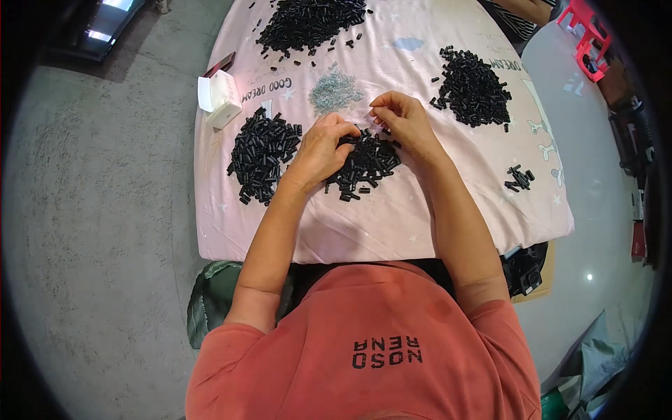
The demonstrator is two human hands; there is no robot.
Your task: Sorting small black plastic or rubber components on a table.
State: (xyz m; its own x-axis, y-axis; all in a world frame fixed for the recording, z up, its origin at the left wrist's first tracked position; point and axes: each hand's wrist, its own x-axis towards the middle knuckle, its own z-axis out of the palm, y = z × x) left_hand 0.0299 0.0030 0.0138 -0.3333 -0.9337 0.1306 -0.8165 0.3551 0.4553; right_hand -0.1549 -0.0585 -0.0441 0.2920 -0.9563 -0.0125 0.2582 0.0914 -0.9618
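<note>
My left hand [323,149] is closed, thumb and forefinger together at the edge of a pile of small black cylindrical pieces [367,168] in front of me. What its fingertips grip blends into the dark pieces behind. Just right of it, my right hand [404,120] is held in a pinch above the cloth; whatever lies between those fingertips is too small to name. A heap of tiny clear, silvery pieces [334,91] lies beyond both hands. Left of my left wrist spreads another pile of black pieces [262,157].
A pink patterned cloth [476,203] covers the table. Bigger black heaps sit at the far side [308,24] and right [476,87], with a small cluster [519,178] near the right edge. A white box [220,99] stands at left. Red plastic stools [588,38] are beyond.
</note>
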